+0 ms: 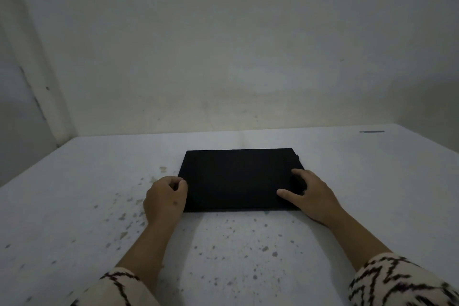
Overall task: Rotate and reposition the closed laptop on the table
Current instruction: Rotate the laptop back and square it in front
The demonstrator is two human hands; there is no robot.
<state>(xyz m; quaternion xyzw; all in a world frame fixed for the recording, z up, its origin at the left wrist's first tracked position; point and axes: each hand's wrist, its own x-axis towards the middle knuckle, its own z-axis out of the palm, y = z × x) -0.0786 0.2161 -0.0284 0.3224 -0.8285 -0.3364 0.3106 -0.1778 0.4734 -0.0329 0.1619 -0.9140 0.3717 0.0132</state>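
A closed black laptop (pixel 236 176) lies flat on the white table (pixel 74 206), its long sides running left to right. My left hand (pixel 165 200) is curled against the laptop's left edge near the front corner. On the right front part of the lid rests my right hand (pixel 308 194), thumb and fingers spread across the lid and over the right edge. Whether either hand truly grips the laptop or only touches it is unclear.
The table top is speckled with dark chips and stains, mostly at the front and left. A pale wall (pixel 223 45) rises right behind the table's far edge. A small dark strip (pixel 371 131) lies at the far right.
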